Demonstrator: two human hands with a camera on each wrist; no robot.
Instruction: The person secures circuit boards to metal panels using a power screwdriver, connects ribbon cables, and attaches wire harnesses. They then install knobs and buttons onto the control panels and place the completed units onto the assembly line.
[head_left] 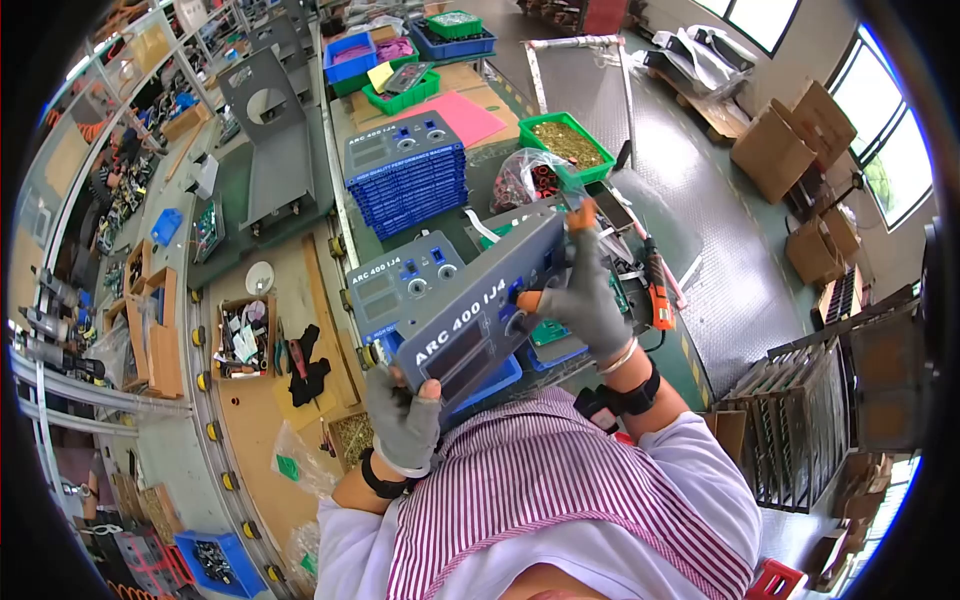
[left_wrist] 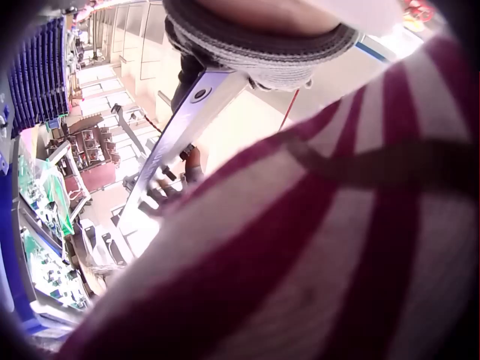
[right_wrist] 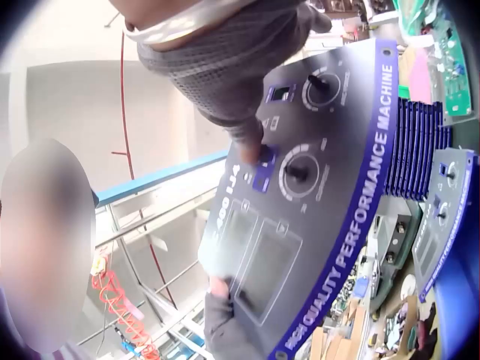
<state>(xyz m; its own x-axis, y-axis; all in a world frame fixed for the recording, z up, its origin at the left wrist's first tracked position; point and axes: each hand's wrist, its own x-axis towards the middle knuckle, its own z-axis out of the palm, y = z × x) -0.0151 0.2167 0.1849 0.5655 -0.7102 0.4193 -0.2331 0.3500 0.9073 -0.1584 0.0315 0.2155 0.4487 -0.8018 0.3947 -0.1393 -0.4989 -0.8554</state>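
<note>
A grey machine front panel (head_left: 470,330) marked "ARC 400 IJ4" is held up tilted before the striped apron. My left hand (head_left: 405,425), in a grey fingerless glove, grips its lower left end, thumb on the face. My right hand (head_left: 592,310), gloved alike, holds the far end, its thumb at a blue rocker switch (right_wrist: 264,169). The right wrist view shows two black knob shafts and a blue "HIGH QUALITY PERFORMANCE MACHINE" edge on the panel. The left wrist view shows its side edge (left_wrist: 172,139). Behind it lies a similar panel (head_left: 405,275).
A tall stack of blue-edged panels (head_left: 405,185) stands farther back on the bench. Beside it are a bag of red-and-black parts (head_left: 530,180) and a green bin of brass-coloured pieces (head_left: 568,142). An orange-handled tool (head_left: 658,290) hangs at the right. A conveyor rail (head_left: 215,430) runs at left.
</note>
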